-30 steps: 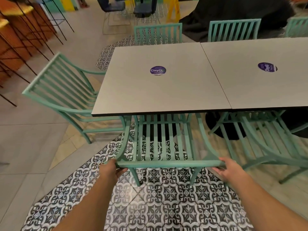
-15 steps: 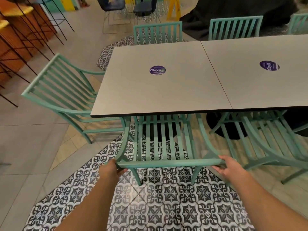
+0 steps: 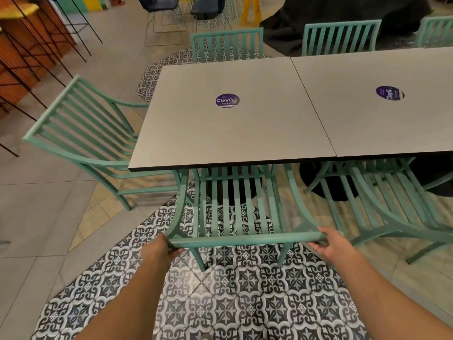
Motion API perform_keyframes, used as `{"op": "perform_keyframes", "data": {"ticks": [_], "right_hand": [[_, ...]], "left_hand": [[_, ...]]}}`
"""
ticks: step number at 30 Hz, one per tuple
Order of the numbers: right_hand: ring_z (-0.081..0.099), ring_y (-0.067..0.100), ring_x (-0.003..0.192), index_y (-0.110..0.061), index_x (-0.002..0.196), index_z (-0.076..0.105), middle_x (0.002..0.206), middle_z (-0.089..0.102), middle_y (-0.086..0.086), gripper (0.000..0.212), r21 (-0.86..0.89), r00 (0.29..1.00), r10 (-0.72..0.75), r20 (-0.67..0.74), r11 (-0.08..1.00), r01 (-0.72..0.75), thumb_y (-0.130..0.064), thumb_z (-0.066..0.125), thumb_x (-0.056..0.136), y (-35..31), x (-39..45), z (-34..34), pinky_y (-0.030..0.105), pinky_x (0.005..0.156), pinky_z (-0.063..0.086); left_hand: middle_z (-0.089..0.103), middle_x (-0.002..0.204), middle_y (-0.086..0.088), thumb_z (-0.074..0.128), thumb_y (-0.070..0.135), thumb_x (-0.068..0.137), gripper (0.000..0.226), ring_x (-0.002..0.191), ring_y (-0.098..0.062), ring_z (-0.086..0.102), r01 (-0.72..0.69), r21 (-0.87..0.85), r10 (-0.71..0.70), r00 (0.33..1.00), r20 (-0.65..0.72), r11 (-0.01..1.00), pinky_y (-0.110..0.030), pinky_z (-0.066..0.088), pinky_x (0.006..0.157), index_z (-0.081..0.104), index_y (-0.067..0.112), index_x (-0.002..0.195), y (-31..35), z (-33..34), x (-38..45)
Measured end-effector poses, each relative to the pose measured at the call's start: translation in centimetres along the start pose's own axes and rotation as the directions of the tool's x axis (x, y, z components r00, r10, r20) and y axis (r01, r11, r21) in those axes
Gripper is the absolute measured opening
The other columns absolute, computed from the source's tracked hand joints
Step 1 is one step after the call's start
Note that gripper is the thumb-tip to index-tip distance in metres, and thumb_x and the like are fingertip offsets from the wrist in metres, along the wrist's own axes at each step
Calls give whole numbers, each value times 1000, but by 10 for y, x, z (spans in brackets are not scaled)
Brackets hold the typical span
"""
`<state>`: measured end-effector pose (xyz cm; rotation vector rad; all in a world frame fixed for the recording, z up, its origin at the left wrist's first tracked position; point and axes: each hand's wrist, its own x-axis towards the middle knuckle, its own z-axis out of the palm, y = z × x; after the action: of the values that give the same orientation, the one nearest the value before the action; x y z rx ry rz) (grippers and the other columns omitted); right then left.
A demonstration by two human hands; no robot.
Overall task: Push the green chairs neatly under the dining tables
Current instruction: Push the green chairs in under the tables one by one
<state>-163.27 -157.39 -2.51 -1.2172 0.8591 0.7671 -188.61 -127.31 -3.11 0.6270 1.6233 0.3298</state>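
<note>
I have both hands on the top rail of the near green chair (image 3: 235,217): my left hand (image 3: 159,249) curls round its left corner, my right hand (image 3: 333,246) grips the right end. Its seat is tucked under the near edge of the left counter (image 3: 220,133). Another green chair (image 3: 83,133) stands angled at the counter's left end.

Two bare forearms below the green chair (image 3: 245,209). No sleeves. Left hand (image 3: 159,250), right hand (image 3: 334,246): no rings, watches.
</note>
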Motion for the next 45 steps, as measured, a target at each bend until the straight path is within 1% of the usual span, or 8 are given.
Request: {"op": "perform_keyframes", "data": {"ticks": [10,14,20,29,33,38,45], "right_hand": [[53,38,118,-8,97,48,131,49,23,9,6,1000,5,-25,1000,-5,-1,53,94,-2,4,-3,53,97,48],[53,37,118,-8,95,49,130,49,23,7,12,1000,6,-15,1000,-6,-2,52,94,-2,4,-4,52,99,47],[54,37,117,-7,98,50,129,51,22,6,-13,1000,0,2,1000,0,-3,53,94,-1,7,-6,51,99,47],[53,37,118,-7,100,49,129,50,23,8,-10,1000,7,11,1000,-6,-2,52,94,-2,9,-7,51,101,46],[54,37,116,-6,97,50,126,51,23,5,-10,1000,5,12,1000,-5,-3,52,95,-2,9,-8,52,100,46],[55,37,115,-6,96,50,124,53,22,5,2,1000,13,5,1000,-13,-3,54,94,-2,7,-7,52,99,47],[55,37,114,-5,98,51,122,53,23,5,20,1000,18,10,1000,-18,-5,54,94,-2,6,-8,51,99,47]], "left_hand": [[67,99,-27,52,11,98,21,83,-38,70,-22,-2,22,1000,11,1000,-31,53,37,56,-7,109,-4,1,-4],[67,101,-27,52,11,98,23,84,-38,70,-21,-12,21,1000,14,1000,-30,53,37,55,-7,112,-5,0,-4],[66,104,-28,54,10,97,21,89,-38,69,3,-2,-3,1000,25,1000,-28,50,35,57,-7,109,-5,1,-4],[66,103,-28,54,11,97,24,84,-38,70,2,-7,-2,1000,7,1000,-28,51,35,56,-7,113,-6,1,0],[67,104,-28,55,12,97,26,84,-38,70,6,-10,-6,1000,-1,1000,-29,50,35,55,-7,115,-6,1,4],[66,107,-28,54,12,98,28,87,-39,69,0,-3,0,1000,1,1000,-29,50,34,54,-7,118,-6,1,3],[65,107,-28,55,12,97,27,86,-38,69,-1,2,1,1000,-3,1000,-28,50,34,54,-6,117,-7,2,0]]}}
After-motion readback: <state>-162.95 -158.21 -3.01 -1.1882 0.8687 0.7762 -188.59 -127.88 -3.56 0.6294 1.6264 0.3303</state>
